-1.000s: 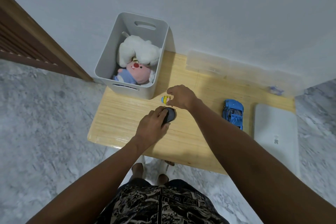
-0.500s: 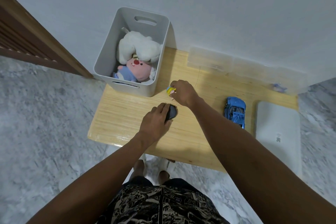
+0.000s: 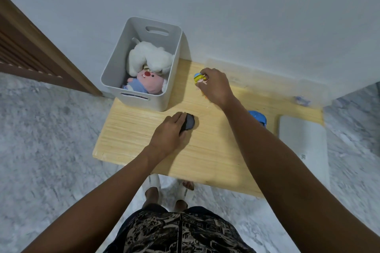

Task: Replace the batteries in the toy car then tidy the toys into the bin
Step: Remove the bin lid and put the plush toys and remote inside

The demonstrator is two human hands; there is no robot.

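Observation:
A grey bin [image 3: 115,72] stands at the table's far left corner, holding a white plush [image 3: 151,58] and a pink plush in blue [image 3: 147,83]. My right hand [image 3: 214,86] is lifted above the wooden table [image 3: 133,131], right of the bin, shut on a small figurine with a blue and yellow head [image 3: 199,78]. My left hand [image 3: 169,134] rests on a small dark toy [image 3: 189,122] lying on the table and grips it. The blue toy car [image 3: 258,117] sits to the right, mostly hidden behind my right forearm.
A clear plastic box [image 3: 257,76] lies along the wall at the table's back. A white flat pad [image 3: 302,144] sits at the right end. A small blue object [image 3: 301,100] lies at the back right corner. A wooden door frame [image 3: 49,51] stands left.
My right hand has lifted the figurine off the table, up and toward the wall beside the bin. My left hand has stayed on the dark toy.

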